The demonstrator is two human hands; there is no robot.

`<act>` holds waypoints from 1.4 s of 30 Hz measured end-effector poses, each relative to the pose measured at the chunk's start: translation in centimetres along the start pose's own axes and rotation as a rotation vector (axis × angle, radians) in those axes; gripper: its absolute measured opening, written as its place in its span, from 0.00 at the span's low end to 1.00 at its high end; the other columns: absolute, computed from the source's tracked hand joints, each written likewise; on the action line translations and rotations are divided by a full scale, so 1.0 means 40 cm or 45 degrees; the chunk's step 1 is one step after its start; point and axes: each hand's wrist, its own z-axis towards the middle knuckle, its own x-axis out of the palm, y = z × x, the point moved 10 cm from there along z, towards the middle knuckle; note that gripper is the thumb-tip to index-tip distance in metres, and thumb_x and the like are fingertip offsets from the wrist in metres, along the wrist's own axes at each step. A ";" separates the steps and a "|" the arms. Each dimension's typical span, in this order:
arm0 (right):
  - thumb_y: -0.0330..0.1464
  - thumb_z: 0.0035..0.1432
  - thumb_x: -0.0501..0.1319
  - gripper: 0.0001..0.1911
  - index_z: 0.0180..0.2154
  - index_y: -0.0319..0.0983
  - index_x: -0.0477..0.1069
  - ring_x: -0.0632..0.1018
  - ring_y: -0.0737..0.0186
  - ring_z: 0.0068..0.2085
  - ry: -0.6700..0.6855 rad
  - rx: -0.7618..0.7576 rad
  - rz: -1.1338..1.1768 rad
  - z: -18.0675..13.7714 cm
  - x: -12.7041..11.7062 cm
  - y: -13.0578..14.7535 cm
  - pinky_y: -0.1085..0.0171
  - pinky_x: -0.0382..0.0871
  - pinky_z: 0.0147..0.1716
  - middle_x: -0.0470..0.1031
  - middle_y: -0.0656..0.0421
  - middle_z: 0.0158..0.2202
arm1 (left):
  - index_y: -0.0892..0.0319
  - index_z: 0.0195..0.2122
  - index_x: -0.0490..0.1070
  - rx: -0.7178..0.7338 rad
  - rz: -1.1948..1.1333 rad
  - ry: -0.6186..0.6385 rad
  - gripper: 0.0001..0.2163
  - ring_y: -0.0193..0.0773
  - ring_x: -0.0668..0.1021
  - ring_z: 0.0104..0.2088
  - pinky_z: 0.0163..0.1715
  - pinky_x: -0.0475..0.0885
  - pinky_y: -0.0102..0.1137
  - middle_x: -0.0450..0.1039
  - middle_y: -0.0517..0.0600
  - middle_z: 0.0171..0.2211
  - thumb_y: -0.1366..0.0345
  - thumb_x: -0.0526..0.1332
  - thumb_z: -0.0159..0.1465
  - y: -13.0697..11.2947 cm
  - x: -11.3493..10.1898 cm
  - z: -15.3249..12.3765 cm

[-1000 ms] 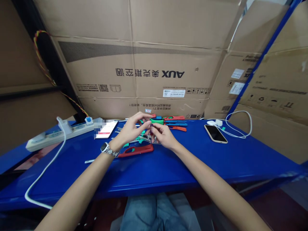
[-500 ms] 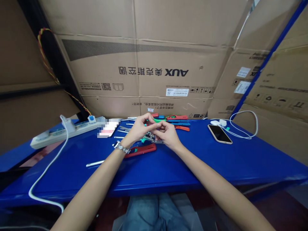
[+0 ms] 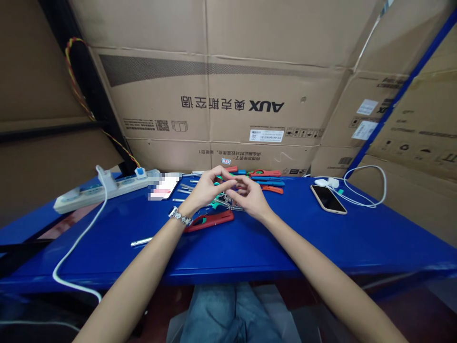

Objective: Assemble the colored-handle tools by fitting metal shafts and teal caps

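My left hand (image 3: 209, 189) and my right hand (image 3: 253, 196) meet above a pile of parts, thumbs and fingertips pinched together. What sits between the fingertips is too small to make out. Beneath them lie a green plastic piece (image 3: 215, 204) and small metal parts (image 3: 226, 202). Close to my left wrist rests a red lighter handle (image 3: 216, 219), with a silver metal tube (image 3: 141, 241) to its left, partly behind my forearm. Behind the hands are more long-nosed lighters, among them an orange handle (image 3: 273, 189), a blue one (image 3: 269, 181) and a red one (image 3: 269, 173).
A white power strip (image 3: 103, 190) with a white cable stands at the left of the blue table (image 3: 314, 247). Nearby lies a pale, blurred-out flat item (image 3: 166, 186). On the right are a phone (image 3: 328, 198) and a coiled cable (image 3: 383, 188). Cardboard (image 3: 228, 109) walls the back.
The view has shifted slightly, so the scene sits a little further right. Both hands stay together over the parts, with their fingers slightly rearranged.
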 end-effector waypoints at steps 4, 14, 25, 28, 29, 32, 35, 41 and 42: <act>0.43 0.49 0.71 0.18 0.31 0.39 0.67 0.73 0.68 0.21 -0.086 0.009 -0.005 0.005 -0.011 -0.010 0.68 0.67 0.21 0.74 0.62 0.26 | 0.60 0.30 0.69 -0.013 0.001 -0.068 0.13 0.34 0.73 0.31 0.34 0.68 0.30 0.70 0.46 0.29 0.58 0.69 0.59 0.012 -0.005 -0.003; 0.41 0.57 0.64 0.15 0.40 0.38 0.74 0.75 0.65 0.27 0.190 -0.056 -0.107 -0.006 0.026 0.030 0.64 0.72 0.29 0.78 0.58 0.34 | 0.60 0.31 0.75 0.095 0.070 0.023 0.10 0.36 0.73 0.36 0.38 0.67 0.32 0.71 0.49 0.33 0.58 0.64 0.64 -0.024 0.006 -0.005; 0.45 0.53 0.67 0.17 0.34 0.37 0.74 0.78 0.63 0.25 0.233 0.107 -0.040 0.001 0.017 -0.002 0.66 0.70 0.24 0.78 0.58 0.30 | 0.58 0.41 0.77 0.112 0.092 0.024 0.11 0.38 0.74 0.38 0.36 0.68 0.32 0.73 0.51 0.37 0.57 0.61 0.66 -0.034 0.012 -0.009; 0.46 0.57 0.63 0.18 0.37 0.37 0.75 0.78 0.64 0.26 0.305 0.068 -0.084 -0.004 0.025 0.011 0.66 0.71 0.25 0.80 0.56 0.35 | 0.58 0.39 0.79 0.135 0.056 0.070 0.10 0.39 0.74 0.39 0.38 0.68 0.33 0.74 0.52 0.36 0.58 0.61 0.66 -0.034 0.013 -0.009; 0.46 0.57 0.63 0.18 0.39 0.37 0.75 0.77 0.65 0.26 0.290 0.044 -0.094 -0.004 0.026 0.013 0.65 0.71 0.26 0.80 0.56 0.36 | 0.58 0.37 0.79 0.124 0.049 0.055 0.09 0.39 0.74 0.38 0.38 0.67 0.33 0.73 0.51 0.35 0.59 0.63 0.65 -0.028 0.010 -0.008; 0.43 0.51 0.69 0.20 0.42 0.38 0.74 0.75 0.66 0.26 0.116 -0.012 -0.134 0.000 0.011 0.011 0.66 0.70 0.26 0.79 0.58 0.35 | 0.59 0.32 0.76 0.077 0.044 -0.021 0.09 0.36 0.72 0.34 0.35 0.65 0.32 0.70 0.48 0.31 0.58 0.67 0.61 -0.004 0.003 -0.005; 0.43 0.47 0.71 0.19 0.33 0.38 0.70 0.73 0.67 0.24 -0.007 0.010 -0.120 0.002 -0.001 -0.002 0.67 0.68 0.24 0.75 0.62 0.27 | 0.60 0.28 0.71 0.058 0.043 -0.106 0.13 0.33 0.69 0.29 0.31 0.63 0.30 0.66 0.45 0.28 0.57 0.70 0.58 0.004 -0.002 -0.004; 0.45 0.54 0.67 0.17 0.34 0.38 0.73 0.75 0.65 0.25 0.190 0.041 -0.055 0.003 0.014 0.006 0.65 0.71 0.27 0.77 0.59 0.28 | 0.58 0.39 0.77 0.117 0.046 0.045 0.11 0.37 0.73 0.38 0.38 0.67 0.32 0.72 0.51 0.37 0.57 0.60 0.67 -0.030 0.018 -0.009; 0.45 0.55 0.66 0.16 0.35 0.38 0.73 0.76 0.65 0.26 0.223 0.041 -0.062 0.001 0.017 0.009 0.65 0.71 0.27 0.78 0.58 0.30 | 0.58 0.40 0.77 0.132 0.037 0.072 0.12 0.38 0.74 0.39 0.39 0.67 0.33 0.72 0.51 0.37 0.57 0.58 0.68 -0.035 0.020 -0.010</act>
